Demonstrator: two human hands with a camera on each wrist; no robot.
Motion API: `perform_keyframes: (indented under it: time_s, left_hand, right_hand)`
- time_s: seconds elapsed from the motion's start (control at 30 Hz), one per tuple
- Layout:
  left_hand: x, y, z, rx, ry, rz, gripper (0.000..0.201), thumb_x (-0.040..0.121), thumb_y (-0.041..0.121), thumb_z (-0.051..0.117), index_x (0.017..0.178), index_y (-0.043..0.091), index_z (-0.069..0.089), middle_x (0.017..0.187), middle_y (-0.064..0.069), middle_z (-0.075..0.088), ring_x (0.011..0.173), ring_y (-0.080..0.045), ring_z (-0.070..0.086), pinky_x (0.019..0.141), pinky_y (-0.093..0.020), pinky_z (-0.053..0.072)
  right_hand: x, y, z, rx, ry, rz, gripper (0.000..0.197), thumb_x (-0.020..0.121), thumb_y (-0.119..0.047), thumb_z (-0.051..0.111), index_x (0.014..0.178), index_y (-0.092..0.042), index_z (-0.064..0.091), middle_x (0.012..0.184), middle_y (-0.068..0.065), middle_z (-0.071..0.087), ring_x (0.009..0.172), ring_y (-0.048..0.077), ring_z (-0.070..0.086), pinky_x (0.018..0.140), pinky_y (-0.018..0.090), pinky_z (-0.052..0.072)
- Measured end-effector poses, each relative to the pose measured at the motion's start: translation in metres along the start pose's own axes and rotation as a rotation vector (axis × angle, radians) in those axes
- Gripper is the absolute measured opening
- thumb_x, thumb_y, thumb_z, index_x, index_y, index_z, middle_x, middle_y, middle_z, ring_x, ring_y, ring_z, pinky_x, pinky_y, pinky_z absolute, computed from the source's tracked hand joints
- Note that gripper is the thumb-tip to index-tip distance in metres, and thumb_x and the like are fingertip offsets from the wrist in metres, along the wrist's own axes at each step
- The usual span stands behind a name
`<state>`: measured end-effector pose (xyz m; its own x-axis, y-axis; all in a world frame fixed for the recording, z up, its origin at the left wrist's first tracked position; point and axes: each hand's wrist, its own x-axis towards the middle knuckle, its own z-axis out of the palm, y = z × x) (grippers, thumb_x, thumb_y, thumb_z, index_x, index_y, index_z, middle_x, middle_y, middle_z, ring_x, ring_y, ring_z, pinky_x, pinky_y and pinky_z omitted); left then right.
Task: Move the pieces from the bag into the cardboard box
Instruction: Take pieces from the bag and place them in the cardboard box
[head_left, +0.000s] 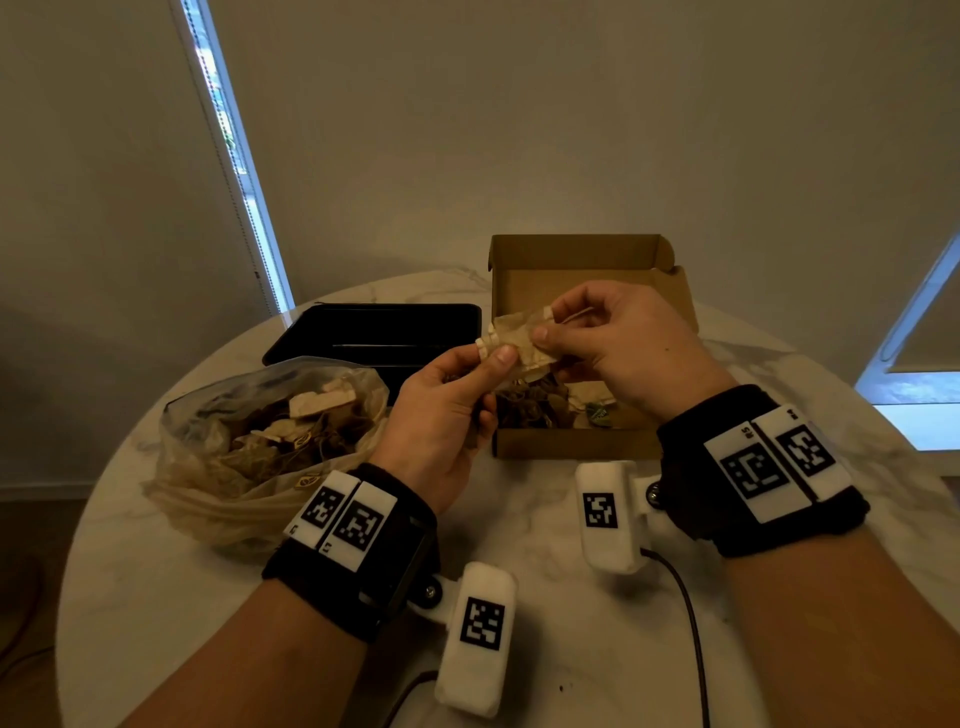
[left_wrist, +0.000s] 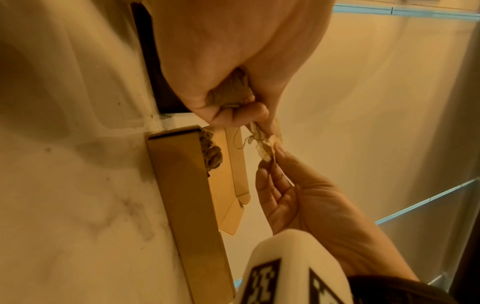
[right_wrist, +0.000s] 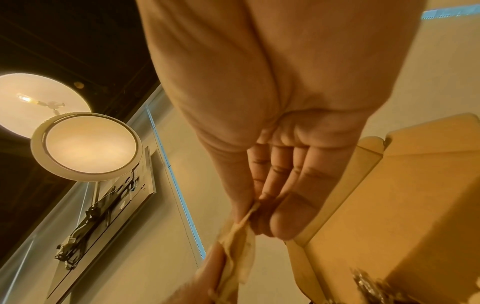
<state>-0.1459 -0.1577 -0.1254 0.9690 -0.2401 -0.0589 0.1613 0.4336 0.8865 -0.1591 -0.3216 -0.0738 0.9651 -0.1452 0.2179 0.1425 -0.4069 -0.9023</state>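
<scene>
Round marble table (head_left: 519, 545) under dim light, pale wall behind. Both hands raised over it, sharing one piece: left hand (head_left: 441, 410) pinching the near end of a papery tan tea-bag piece (head_left: 519, 343) between thumb and curled fingers, right hand (head_left: 618, 343) pinching the far end between thumb and forefinger, remaining fingers loosely bent. Seen from the left wrist, thin paper and a loose string (left_wrist: 240, 142) stretched between the two grips, with what looks like more crumpled material bunched in the left palm, though hard to say for certain. Directly beneath and just beyond the hands, the open cardboard box (head_left: 571, 441), lid standing up at the back, already holding a heap of brown pieces. Left of the left hand, near the wrist, the clear plastic bag (head_left: 218, 467), mouth open, still well filled. Beyond the bag, a black tray (head_left: 374, 327). Likely step: mid-transfer, piece out of the bag and above the box, perhaps being untangled or separated. Next move probably calls for releasing both pinches over the box opening, letting the string fall clear, then reaching left back into the bag; light paper, so only gentle pull to avoid tearing.
</scene>
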Motion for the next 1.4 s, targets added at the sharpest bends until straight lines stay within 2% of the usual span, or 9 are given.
perform_keyframes:
  time_s: [0.27, 0.5, 0.57, 0.7, 0.83, 1.0, 1.1, 1.3, 1.4]
  left_hand:
    - [0.000, 0.000, 0.000, -0.010, 0.110, 0.008, 0.012, 0.092, 0.023, 0.072, 0.101, 0.015, 0.072, 0.083, 0.002, 0.068, 0.051, -0.001, 0.049, 0.045, -0.011, 0.043]
    - [0.000, 0.001, 0.000, -0.021, 0.165, -0.009, 0.012, 0.092, 0.023, 0.072, 0.100, 0.014, 0.071, 0.085, -0.001, 0.068, 0.051, -0.001, 0.050, 0.044, -0.011, 0.043]
    - [0.001, 0.000, 0.000, -0.018, 0.165, -0.017, 0.012, 0.092, 0.023, 0.073, 0.100, 0.014, 0.072, 0.085, -0.001, 0.068, 0.050, -0.001, 0.050, 0.044, -0.012, 0.044]
    - [0.002, 0.000, -0.001, -0.003, 0.162, -0.028, 0.014, 0.091, 0.024, 0.073, 0.102, 0.015, 0.073, 0.091, -0.003, 0.069, 0.051, -0.002, 0.052, 0.044, -0.012, 0.045]
    - [0.002, -0.001, -0.001, 0.012, 0.160, -0.028, 0.015, 0.091, 0.025, 0.074, 0.101, 0.015, 0.073, 0.089, -0.002, 0.069, 0.050, -0.001, 0.051, 0.044, -0.012, 0.044]
    - [0.002, -0.001, -0.001, 0.024, 0.144, -0.043, 0.022, 0.090, 0.026, 0.075, 0.108, 0.013, 0.073, 0.083, 0.000, 0.070, 0.049, -0.001, 0.052, 0.044, -0.013, 0.045]
    - [0.002, -0.001, -0.001, 0.029, 0.134, -0.053, 0.024, 0.090, 0.025, 0.076, 0.111, 0.014, 0.073, 0.081, 0.002, 0.070, 0.050, -0.001, 0.052, 0.046, -0.013, 0.045]
    - [0.001, -0.001, 0.000, 0.038, 0.096, -0.059, 0.028, 0.090, 0.023, 0.075, 0.116, 0.013, 0.073, 0.080, 0.003, 0.068, 0.051, -0.002, 0.052, 0.046, -0.013, 0.045]
    - [0.000, -0.001, 0.002, 0.070, 0.056, -0.062, 0.028, 0.090, 0.024, 0.074, 0.116, 0.012, 0.073, 0.083, 0.002, 0.067, 0.052, -0.001, 0.051, 0.047, -0.012, 0.045]
  right_hand:
    - [-0.001, 0.000, -0.015, -0.060, 0.137, 0.047, 0.005, 0.094, -0.018, 0.072, 0.092, -0.016, 0.067, 0.087, 0.003, 0.071, 0.066, 0.012, 0.067, 0.055, 0.021, 0.057]
    - [0.000, 0.012, -0.041, -0.360, 0.068, 0.316, 0.005, 0.091, -0.014, 0.074, 0.092, -0.011, 0.070, 0.085, 0.005, 0.070, 0.065, 0.012, 0.059, 0.052, 0.024, 0.041]
    - [0.001, 0.014, -0.038, -0.448, 0.024, 0.370, 0.006, 0.090, -0.014, 0.075, 0.092, -0.011, 0.071, 0.092, 0.007, 0.071, 0.073, 0.017, 0.060, 0.057, 0.027, 0.042]
    - [0.008, 0.020, -0.031, -0.553, -0.009, 0.454, 0.018, 0.088, -0.016, 0.078, 0.102, -0.004, 0.075, 0.104, 0.013, 0.073, 0.101, 0.029, 0.069, 0.092, 0.042, 0.057]
    - [0.010, 0.027, -0.031, -0.613, -0.043, 0.509, 0.026, 0.087, -0.027, 0.078, 0.102, -0.006, 0.075, 0.102, 0.012, 0.074, 0.096, 0.028, 0.070, 0.092, 0.044, 0.058]
    - [0.012, 0.032, -0.036, -0.587, -0.002, 0.420, 0.033, 0.090, -0.035, 0.072, 0.104, -0.005, 0.074, 0.097, 0.016, 0.074, 0.083, 0.024, 0.067, 0.078, 0.040, 0.057]
    - [0.009, 0.027, -0.030, -0.763, -0.124, 0.453, 0.040, 0.098, -0.047, 0.058, 0.105, -0.010, 0.071, 0.086, 0.006, 0.065, 0.073, 0.018, 0.058, 0.060, 0.032, 0.046]
    - [0.007, 0.027, -0.031, -0.669, -0.100, 0.355, 0.043, 0.097, -0.046, 0.059, 0.102, -0.006, 0.072, 0.096, 0.013, 0.072, 0.076, 0.020, 0.060, 0.067, 0.031, 0.047]
    - [0.001, 0.012, -0.028, -0.584, -0.046, 0.220, 0.036, 0.100, -0.055, 0.052, 0.101, -0.024, 0.070, 0.093, -0.001, 0.071, 0.081, 0.011, 0.064, 0.062, 0.027, 0.042]
